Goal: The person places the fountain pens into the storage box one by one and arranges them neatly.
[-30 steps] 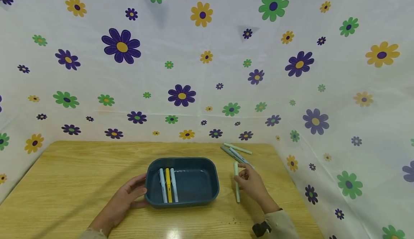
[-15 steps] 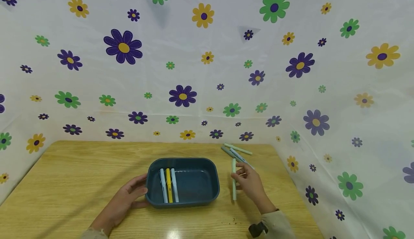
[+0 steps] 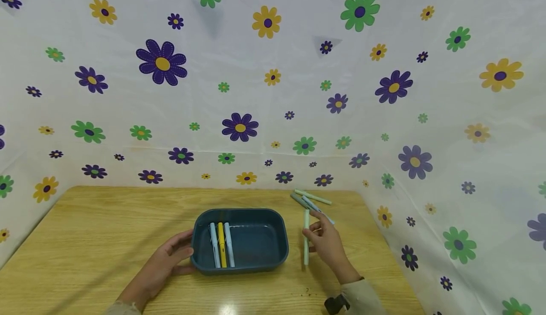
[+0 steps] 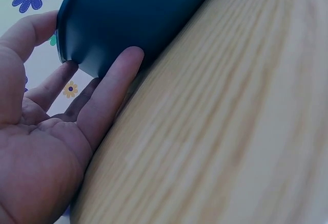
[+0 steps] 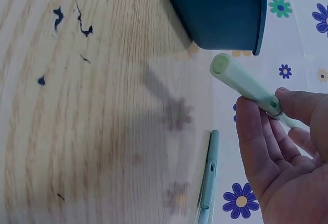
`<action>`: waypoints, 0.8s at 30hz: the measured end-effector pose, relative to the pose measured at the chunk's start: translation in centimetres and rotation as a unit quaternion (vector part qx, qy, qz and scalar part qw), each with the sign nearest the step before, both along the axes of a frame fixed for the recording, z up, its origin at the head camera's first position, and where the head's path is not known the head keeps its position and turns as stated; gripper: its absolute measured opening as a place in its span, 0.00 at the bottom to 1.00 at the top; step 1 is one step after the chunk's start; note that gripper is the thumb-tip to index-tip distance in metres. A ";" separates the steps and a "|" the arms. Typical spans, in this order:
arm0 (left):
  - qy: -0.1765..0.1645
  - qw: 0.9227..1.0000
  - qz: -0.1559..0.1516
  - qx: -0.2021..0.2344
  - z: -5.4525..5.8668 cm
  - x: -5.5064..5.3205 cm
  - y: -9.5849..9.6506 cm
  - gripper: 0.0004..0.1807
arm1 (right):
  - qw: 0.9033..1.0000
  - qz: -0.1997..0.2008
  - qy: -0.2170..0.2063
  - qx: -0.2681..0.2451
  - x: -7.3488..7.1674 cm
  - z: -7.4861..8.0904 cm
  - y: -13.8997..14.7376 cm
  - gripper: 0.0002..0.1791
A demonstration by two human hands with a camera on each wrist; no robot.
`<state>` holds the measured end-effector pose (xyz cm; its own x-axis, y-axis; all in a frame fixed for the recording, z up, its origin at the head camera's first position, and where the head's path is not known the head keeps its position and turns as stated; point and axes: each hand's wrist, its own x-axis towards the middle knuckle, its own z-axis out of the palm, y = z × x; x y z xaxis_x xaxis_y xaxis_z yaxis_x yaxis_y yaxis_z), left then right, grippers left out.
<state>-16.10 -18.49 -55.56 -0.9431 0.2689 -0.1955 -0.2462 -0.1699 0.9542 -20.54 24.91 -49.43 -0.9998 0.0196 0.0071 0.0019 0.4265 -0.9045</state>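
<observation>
A dark blue rectangular tray [image 3: 239, 271] stands on the table. Inside, toward its left end, a yellow pen [image 3: 222, 248] lies between two light blue pens [image 3: 214, 246] [image 3: 230, 246], roughly parallel. My left hand [image 3: 168, 257] touches the tray's left end with extended fingers; the left wrist view shows fingertips against the tray wall [image 4: 118, 24]. To the right of the tray, my right hand [image 3: 330, 244] pinches a pale green pen [image 3: 306, 251] by its middle, between thumb and fingers. In the right wrist view, this pen [image 5: 241, 80] is held above the table.
Behind my right hand, near the table's back right corner, lie a grey-green pen [image 3: 298, 200], a light blue pen [image 3: 311, 203] and another pale green pen [image 3: 315, 197]. A flower-patterned sheet [image 3: 196, 102] surrounds the wooden table [image 3: 106, 229]. Small dark marks [image 5: 58, 18] spot the tabletop.
My right hand has moved slightly left toward the tray with the pale green pen, which now stands more upright in the head view. The left hand and tray have stayed in place.
</observation>
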 end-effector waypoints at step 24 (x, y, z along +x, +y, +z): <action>0.017 1.000 -0.005 0.000 -0.2 0.2 0.1 0.40 | 1.000 -0.004 0.016 -0.002 0.4 0.4 -0.7 0.30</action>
